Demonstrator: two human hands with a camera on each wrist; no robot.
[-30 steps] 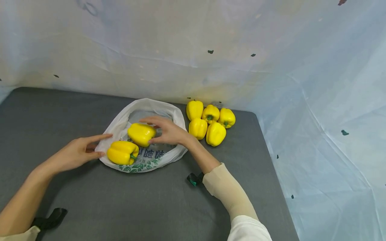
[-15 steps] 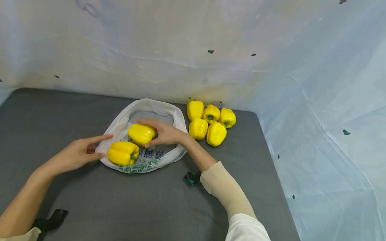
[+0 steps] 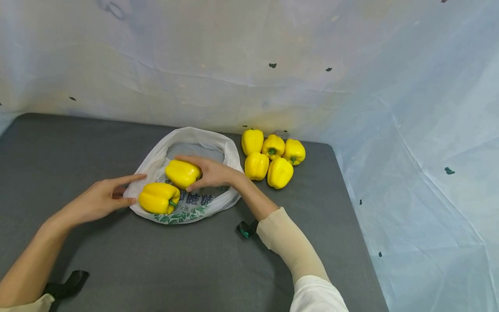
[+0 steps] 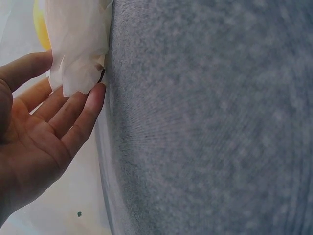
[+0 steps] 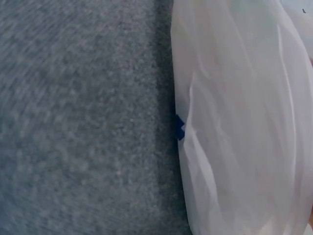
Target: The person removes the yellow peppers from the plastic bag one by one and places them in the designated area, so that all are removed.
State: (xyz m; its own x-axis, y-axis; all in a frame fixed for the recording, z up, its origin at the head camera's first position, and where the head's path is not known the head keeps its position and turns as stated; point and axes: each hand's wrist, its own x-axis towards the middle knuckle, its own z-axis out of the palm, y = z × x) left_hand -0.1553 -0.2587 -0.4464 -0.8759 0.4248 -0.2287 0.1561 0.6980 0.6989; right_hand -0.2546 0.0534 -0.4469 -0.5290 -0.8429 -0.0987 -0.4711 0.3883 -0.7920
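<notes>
A white plastic bag (image 3: 134,187) with green leaf print lies with its mouth spread wide on the dark table. Inside it are two yellow bell peppers. My right hand (image 3: 212,172) reaches over the bag's right rim and holds the upper bell pepper (image 3: 181,173) between thumb and fingers. The lower bell pepper (image 3: 157,198) rests at the bag's left side. My left hand (image 3: 97,198) touches the outside of the left rim with extended fingers, as the left hand (image 4: 46,120) also shows in the left wrist view. Only the bag's side (image 5: 239,117) fills the right wrist view; that hand is mostly hidden there.
Several more yellow bell peppers (image 3: 256,166) stand clustered right of the bag, near the table's back edge. The grey table (image 3: 175,268) extends in front of the bag. Pale plastic sheeting (image 3: 218,56) hangs behind and to the right.
My right hand has shifted slightly left, its thumb now further along the upper bell pepper. My left hand, the bag and the other bell peppers look unmoved.
</notes>
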